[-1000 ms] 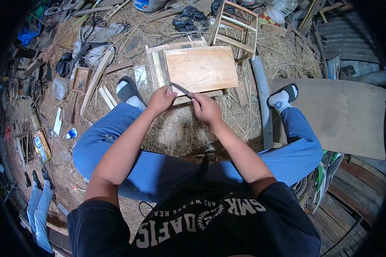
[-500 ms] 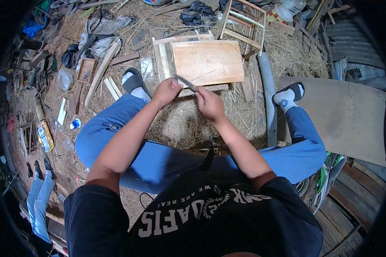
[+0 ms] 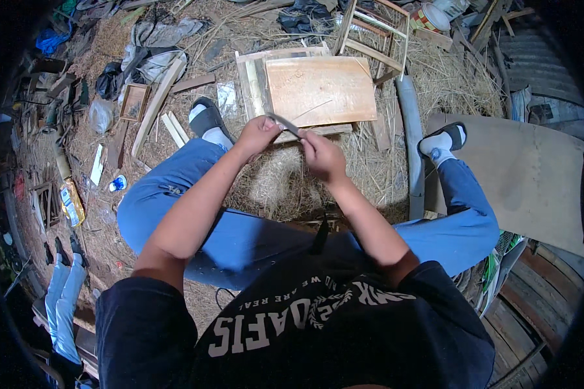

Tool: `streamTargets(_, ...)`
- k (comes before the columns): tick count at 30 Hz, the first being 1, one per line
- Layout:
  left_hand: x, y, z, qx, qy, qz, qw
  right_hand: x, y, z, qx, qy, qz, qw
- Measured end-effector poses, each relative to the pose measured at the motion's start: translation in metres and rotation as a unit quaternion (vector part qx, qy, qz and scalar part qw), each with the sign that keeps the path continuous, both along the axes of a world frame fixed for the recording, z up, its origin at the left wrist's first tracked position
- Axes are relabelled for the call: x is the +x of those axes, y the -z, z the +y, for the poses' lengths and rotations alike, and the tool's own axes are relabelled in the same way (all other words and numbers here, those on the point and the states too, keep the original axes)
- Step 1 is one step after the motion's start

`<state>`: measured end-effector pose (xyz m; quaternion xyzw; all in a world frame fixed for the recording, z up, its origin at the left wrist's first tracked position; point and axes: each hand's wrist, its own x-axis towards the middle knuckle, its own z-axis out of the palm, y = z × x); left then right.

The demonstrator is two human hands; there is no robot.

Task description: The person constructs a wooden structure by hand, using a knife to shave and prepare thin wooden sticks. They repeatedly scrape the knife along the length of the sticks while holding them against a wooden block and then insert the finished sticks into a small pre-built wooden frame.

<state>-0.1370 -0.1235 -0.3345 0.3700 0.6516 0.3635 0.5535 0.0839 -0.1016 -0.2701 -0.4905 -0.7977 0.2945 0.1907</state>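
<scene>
Straw and scrap wood covered the ground where I sat, knees spread, a flattened sheet of cardboard (image 3: 532,175) off to one side. Far to my left lay a small wooden frame (image 3: 135,102) and some loose slats (image 3: 174,128) near my slipper (image 3: 207,118).

My left hand (image 3: 256,135) was closed around one end of a thin dark strip (image 3: 284,123), fingers curled tight with the thumb pressing on top. The strip ran at a slant across the small gap to my right hand (image 3: 321,155), which pinched its other end between thumb and bent fingers. I could not tell whether that hand also held a small blade or tool; the knuckles hid whatever was inside. Both hands hovered above a heap of straw (image 3: 276,185) between my legs, just in front of a pale wooden board (image 3: 321,91) that lay flat on a frame of light battens (image 3: 253,87).

As I judged it, the work was in its middle: the strip was in hand, not yet fitted to anything, and the board bore only a faint scratch or sliver on its face. To the right stood an open wooden crate frame (image 3: 373,32), seemingly unfinished, and a grey pipe (image 3: 412,139) lay beside my right leg.
</scene>
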Motion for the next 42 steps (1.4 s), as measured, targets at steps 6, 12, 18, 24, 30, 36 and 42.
streamTargets(6,-0.002,-0.001,0.001,-0.013,0.010,-0.016,1.000,0.001,0.002,0.001,0.018,0.019,0.011,1.000)
streamTargets(12,0.001,-0.015,0.000,-0.015,0.010,0.020,1.000,0.012,-0.002,0.010,-0.027,0.046,-0.016,0.998)
streamTargets(18,-0.002,-0.017,0.001,-0.005,0.017,0.045,0.999,0.021,-0.002,0.019,-0.042,0.073,-0.021,0.996)
streamTargets(24,-0.005,-0.016,0.002,0.000,0.041,0.069,0.997,0.033,0.003,0.025,-0.023,0.111,-0.008,0.993)
streamTargets(30,-0.001,-0.030,0.008,-0.017,0.054,0.090,0.994,0.037,0.008,0.018,0.048,0.046,-0.039,0.997)
streamTargets(36,-0.004,-0.022,0.003,-0.024,0.050,0.075,0.996,0.043,0.003,0.021,0.033,0.049,-0.036,0.998)
streamTargets(42,-0.007,-0.012,0.004,-0.016,0.041,0.075,0.996,0.043,0.001,0.026,0.020,0.082,-0.024,0.996)
